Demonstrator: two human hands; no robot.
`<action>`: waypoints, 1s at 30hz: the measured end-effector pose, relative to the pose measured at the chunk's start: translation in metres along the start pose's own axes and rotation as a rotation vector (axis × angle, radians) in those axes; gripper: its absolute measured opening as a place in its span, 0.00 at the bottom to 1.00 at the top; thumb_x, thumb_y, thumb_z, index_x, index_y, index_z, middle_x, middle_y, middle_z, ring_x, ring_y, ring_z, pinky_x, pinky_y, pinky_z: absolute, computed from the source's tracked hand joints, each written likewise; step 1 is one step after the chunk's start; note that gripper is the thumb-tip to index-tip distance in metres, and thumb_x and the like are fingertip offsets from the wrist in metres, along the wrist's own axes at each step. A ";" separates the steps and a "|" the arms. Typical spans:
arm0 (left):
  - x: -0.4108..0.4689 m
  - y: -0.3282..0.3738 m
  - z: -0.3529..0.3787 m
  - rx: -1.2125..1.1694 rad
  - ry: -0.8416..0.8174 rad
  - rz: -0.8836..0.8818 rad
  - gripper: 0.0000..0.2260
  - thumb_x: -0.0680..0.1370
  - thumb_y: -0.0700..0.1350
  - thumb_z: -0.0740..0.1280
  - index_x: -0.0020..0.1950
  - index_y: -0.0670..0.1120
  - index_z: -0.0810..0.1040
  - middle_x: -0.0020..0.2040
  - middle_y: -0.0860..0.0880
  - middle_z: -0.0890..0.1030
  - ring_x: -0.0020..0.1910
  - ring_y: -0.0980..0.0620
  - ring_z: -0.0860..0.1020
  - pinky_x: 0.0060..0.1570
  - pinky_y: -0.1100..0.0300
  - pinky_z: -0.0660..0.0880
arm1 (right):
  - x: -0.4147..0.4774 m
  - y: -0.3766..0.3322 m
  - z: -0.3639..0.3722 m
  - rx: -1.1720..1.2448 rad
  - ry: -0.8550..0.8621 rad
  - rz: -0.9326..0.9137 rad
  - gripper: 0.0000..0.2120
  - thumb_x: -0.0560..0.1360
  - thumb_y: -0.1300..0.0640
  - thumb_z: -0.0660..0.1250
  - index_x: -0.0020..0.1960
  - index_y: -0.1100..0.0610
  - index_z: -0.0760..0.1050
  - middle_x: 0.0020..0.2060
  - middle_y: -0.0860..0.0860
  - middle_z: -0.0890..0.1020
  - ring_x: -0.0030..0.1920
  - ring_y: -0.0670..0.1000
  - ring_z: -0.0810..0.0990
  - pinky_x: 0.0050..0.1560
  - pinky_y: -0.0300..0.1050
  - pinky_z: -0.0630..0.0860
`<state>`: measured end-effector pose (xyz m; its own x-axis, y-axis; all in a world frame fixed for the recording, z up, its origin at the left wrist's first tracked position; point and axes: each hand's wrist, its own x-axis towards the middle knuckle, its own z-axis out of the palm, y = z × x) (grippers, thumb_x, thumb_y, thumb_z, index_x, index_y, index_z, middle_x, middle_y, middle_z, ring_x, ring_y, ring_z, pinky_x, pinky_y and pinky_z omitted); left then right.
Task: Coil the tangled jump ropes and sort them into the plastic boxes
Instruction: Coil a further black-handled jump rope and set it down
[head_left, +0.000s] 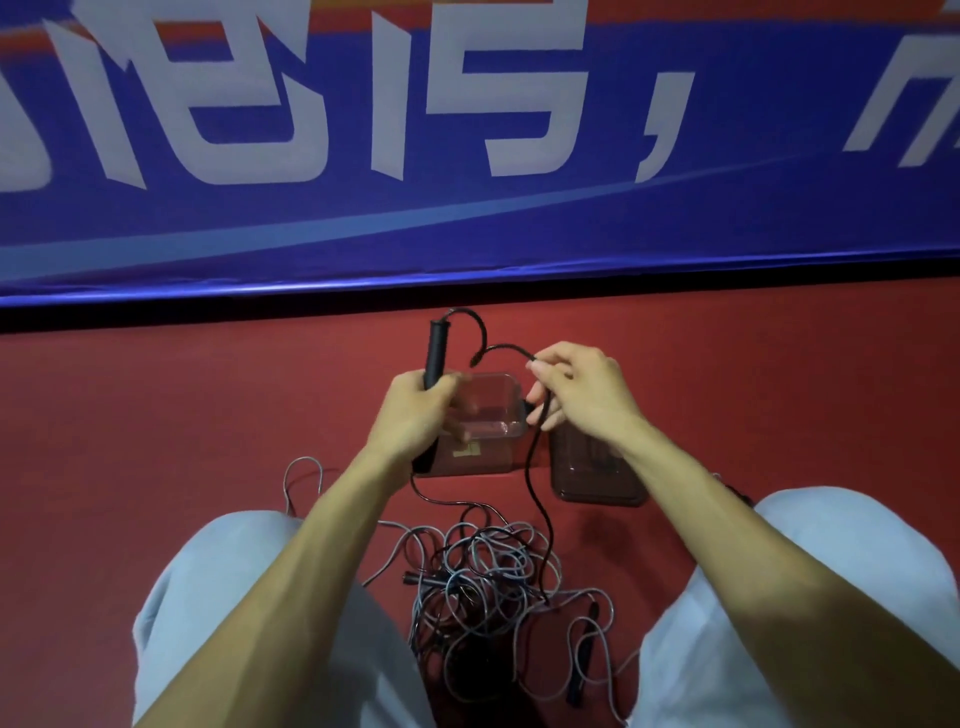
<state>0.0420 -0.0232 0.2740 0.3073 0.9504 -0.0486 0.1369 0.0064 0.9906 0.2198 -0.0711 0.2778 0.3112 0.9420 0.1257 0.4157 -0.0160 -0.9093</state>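
Observation:
My left hand (418, 410) grips the black handle (435, 349) of a jump rope, held upright above a clear plastic box (491, 415). Its black cord (535, 467) arcs from the handle's top to my right hand (576, 395), which pinches it, then drops to the floor. A second handle shows below my left wrist. A tangled pile of grey and black ropes (488, 582) lies on the red floor between my knees. To the right of the open box sits another clear plastic box (597, 473), seemingly with something dark inside.
A blue banner (467, 156) with large white characters stands along the floor's far edge, close behind the boxes. My knees in light grey trousers (218, 597) flank the rope pile. Loose grey cord loops (304, 478) trail left, and black handles lie in the pile.

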 end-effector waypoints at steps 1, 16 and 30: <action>-0.001 -0.002 0.003 0.097 -0.033 0.020 0.07 0.81 0.42 0.63 0.52 0.41 0.80 0.33 0.49 0.79 0.23 0.53 0.76 0.26 0.62 0.72 | 0.000 -0.002 -0.002 0.073 0.027 0.009 0.05 0.80 0.62 0.61 0.48 0.60 0.76 0.32 0.56 0.80 0.28 0.53 0.83 0.27 0.43 0.79; -0.012 -0.002 0.027 0.038 -0.151 0.152 0.07 0.80 0.42 0.65 0.46 0.47 0.82 0.41 0.47 0.86 0.39 0.50 0.83 0.43 0.56 0.78 | -0.002 -0.025 -0.025 0.778 0.122 0.105 0.10 0.82 0.59 0.60 0.55 0.65 0.73 0.37 0.57 0.78 0.39 0.56 0.84 0.39 0.44 0.82; -0.007 0.023 0.002 -1.018 -0.060 -0.077 0.07 0.82 0.42 0.61 0.51 0.41 0.76 0.46 0.43 0.86 0.46 0.45 0.85 0.43 0.57 0.82 | -0.014 0.001 0.009 -0.118 -0.456 0.100 0.09 0.76 0.65 0.65 0.53 0.56 0.79 0.49 0.50 0.82 0.48 0.48 0.78 0.53 0.43 0.75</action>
<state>0.0450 -0.0303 0.2967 0.3824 0.9190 -0.0956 -0.6977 0.3550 0.6222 0.2087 -0.0810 0.2714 -0.0407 0.9844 -0.1711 0.5048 -0.1275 -0.8538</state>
